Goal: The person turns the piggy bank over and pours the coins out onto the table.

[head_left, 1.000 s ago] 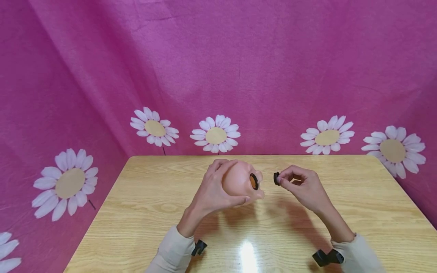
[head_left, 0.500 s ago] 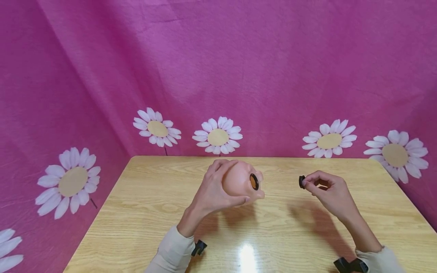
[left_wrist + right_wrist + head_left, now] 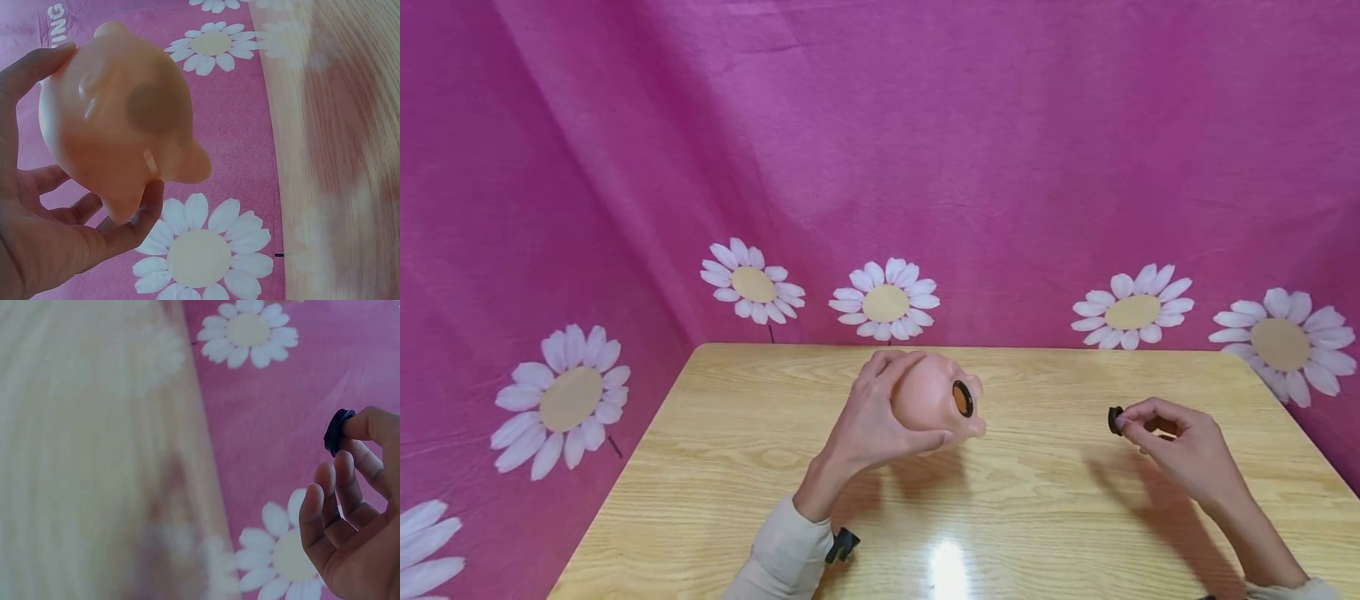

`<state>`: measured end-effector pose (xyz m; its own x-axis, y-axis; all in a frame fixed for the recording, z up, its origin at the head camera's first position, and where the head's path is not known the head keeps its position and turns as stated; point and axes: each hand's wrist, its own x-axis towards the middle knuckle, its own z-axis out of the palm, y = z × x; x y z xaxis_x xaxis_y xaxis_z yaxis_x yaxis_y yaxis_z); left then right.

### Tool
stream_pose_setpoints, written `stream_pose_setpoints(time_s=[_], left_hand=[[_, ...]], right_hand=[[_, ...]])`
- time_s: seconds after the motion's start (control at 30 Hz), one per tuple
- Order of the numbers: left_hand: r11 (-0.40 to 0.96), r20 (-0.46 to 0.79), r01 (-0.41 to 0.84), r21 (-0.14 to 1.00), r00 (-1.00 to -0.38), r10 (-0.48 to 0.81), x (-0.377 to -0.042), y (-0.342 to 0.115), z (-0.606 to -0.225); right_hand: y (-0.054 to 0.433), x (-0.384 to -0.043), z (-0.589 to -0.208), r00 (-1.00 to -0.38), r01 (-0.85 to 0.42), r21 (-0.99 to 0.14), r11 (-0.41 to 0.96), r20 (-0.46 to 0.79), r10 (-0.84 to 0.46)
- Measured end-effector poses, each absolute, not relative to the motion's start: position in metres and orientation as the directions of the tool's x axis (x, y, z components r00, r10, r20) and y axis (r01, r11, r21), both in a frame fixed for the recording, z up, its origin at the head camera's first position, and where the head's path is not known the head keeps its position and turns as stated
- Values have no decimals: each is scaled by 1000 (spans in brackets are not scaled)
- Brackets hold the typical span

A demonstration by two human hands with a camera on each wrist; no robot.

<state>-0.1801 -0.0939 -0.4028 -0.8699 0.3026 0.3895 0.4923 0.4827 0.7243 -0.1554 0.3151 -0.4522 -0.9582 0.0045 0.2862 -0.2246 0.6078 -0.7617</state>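
My left hand (image 3: 868, 417) grips a pink piggy bank (image 3: 922, 398), thumb on the near side and fingers over the far side. The bank is tipped on its side above the table, its underside facing right with a round, dark-rimmed opening (image 3: 962, 399) between the stubby feet. In the left wrist view the bank's rounded body (image 3: 119, 106) looks translucent, with a dark round patch showing through. Further right, my right hand (image 3: 1180, 446) pinches a small round black plug (image 3: 1115, 420) between thumb and index finger. The right wrist view shows the plug (image 3: 338, 432) edge-on, the other fingers loosely bent.
Both hands are over a light wood-grain table (image 3: 737, 467), glossy near its front. Behind and left hangs a pink cloth (image 3: 1000, 167) printed with large white daisies. A black wrist mount (image 3: 842, 546) sits at the left sleeve.
My right hand has moved right and slightly nearer with the black plug, away from the piggy bank. The left hand and the bank stay nearly still.
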Motion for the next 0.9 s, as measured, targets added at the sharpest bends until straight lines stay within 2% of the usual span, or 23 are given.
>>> stream_pose_setpoints(time_s=[0.4, 0.57, 0.9], left_hand=[[458, 421, 525, 718, -850, 316, -182, -95, -403], [464, 417, 521, 716, -853, 315, -182, -96, -402], [468, 427, 527, 709, -850, 310, -182, -95, -403]], right_hand=[[348, -148, -474, -965, -190, -684, 704, 261, -7], [351, -147, -478, -968, -187, -656, 731, 251, -22], [344, -148, -480, -967, -196, -669, 717, 252, -30]])
